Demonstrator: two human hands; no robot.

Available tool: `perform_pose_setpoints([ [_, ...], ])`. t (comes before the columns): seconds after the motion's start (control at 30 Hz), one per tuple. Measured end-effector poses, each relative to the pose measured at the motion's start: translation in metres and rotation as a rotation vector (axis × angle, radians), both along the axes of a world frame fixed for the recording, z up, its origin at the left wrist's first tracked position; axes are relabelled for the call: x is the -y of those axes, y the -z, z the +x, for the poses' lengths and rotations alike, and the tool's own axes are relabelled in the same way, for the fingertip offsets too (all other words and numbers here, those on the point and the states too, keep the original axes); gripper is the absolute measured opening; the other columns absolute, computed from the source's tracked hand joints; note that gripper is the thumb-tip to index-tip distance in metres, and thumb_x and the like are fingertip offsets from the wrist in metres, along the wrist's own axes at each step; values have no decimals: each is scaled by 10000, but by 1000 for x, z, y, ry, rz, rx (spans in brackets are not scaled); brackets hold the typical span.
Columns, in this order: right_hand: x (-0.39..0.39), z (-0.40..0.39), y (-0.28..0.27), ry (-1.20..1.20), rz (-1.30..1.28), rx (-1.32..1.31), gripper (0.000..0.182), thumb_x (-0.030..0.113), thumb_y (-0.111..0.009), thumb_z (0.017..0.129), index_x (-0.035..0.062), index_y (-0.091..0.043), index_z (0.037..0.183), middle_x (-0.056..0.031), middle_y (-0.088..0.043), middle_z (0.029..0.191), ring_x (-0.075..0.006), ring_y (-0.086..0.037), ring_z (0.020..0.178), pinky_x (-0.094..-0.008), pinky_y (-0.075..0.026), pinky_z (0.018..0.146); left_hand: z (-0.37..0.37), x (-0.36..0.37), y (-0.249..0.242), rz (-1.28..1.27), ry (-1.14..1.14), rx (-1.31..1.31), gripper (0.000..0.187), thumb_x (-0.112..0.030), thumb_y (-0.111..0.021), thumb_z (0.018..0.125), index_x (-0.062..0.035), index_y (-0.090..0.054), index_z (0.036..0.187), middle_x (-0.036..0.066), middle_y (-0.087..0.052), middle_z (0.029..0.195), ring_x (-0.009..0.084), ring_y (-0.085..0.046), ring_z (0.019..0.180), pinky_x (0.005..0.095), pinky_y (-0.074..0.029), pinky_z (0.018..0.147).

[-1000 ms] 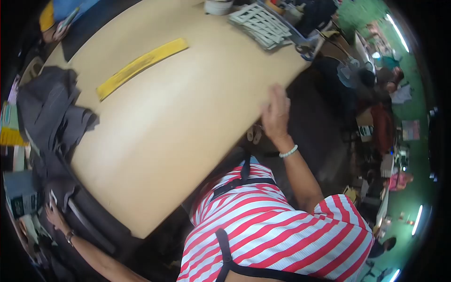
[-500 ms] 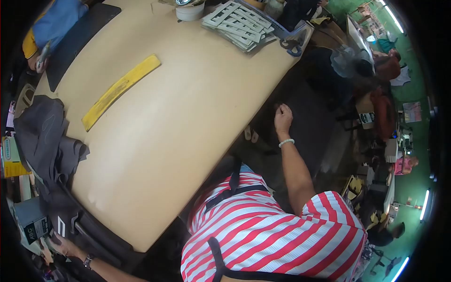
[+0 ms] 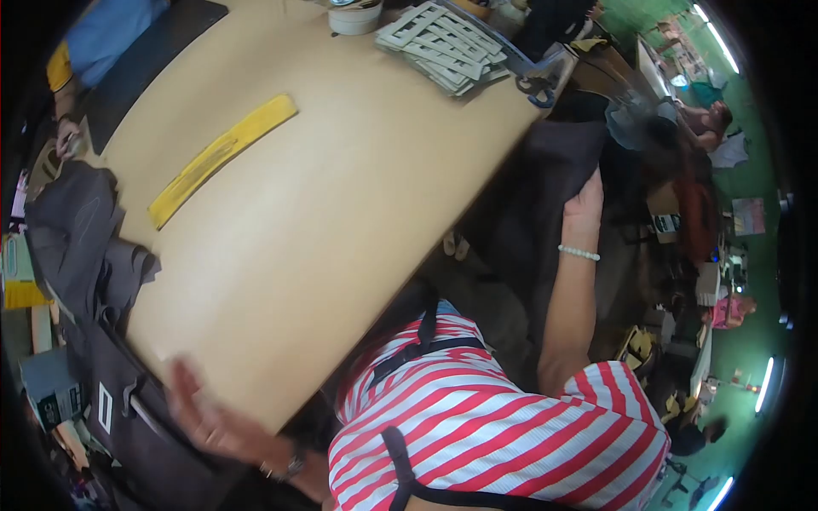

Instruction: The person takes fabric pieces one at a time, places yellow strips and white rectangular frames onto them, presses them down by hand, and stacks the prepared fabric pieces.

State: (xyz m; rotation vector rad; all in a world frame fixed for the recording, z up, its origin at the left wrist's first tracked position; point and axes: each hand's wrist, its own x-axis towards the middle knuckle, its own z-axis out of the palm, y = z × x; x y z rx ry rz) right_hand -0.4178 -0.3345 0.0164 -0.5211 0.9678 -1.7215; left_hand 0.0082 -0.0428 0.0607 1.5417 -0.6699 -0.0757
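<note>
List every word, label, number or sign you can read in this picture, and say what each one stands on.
None can be read.
White label on the dark bag at the table's near left corner: too blurred.
Print on the box beside that bag: too small and blurred.
Sign on the stand past the right hand: marks show, unreadable.
Yellow strip on the table: no lettering visible.

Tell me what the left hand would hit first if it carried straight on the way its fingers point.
The left hand, blurred and open, points up over the near table edge. It would probably slide onto the bare tan tabletop first; the yellow strip lies well beyond. Depth is uncertain.
</note>
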Motion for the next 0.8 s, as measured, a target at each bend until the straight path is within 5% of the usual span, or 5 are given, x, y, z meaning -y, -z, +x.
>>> perform_pose_setpoints([
  [0.2,-32,276,-30,-683,48,237,263,210,-424,991,47,-602,1097,-42,-635,1039,-163,-605,932,-324,-495,850,-80,88,29,-23,784,-775,1124,-313,-840,625,-7,-174,1478,177,-345,1459,308,-340,1352,446,-282,1109],
  [0.3,-55,383,-22,-1143,-163,84,290,253,-452,990,36,-591,1122,-61,-627,1062,-157,-569,1006,-300,-448,892,-65,93,35,-155,614,-1192,659,-63,-678,809,59,-342,1362,166,-507,1279,259,-548,1132,382,-457,976],
  [0.4,-59,402,-27,-1125,-571,-663,281,276,-483,957,31,-601,1026,-131,-610,994,-228,-563,1022,-307,-425,868,-38,78,37,-206,275,-1085,346,-43,-596,869,54,-534,1196,134,-637,1098,219,-627,996,339,-514,886],
  [0.5,-43,378,6,-658,-1017,-1628,516,407,-483,942,45,-485,1309,-206,-427,1387,-379,-391,1279,-511,-303,1033,-7,54,34,-232,152,-995,410,13,-609,847,63,-479,1232,148,-598,1152,231,-606,1026,339,-505,906],
  [0.8,-97,258,10,-586,-470,-2049,687,487,-511,905,25,-381,1396,-222,-342,1447,-412,-289,1345,-668,-210,1029,2,6,36,-62,77,-707,694,66,-609,827,37,-261,1426,192,-543,1212,229,-538,1138,317,-468,929],
])
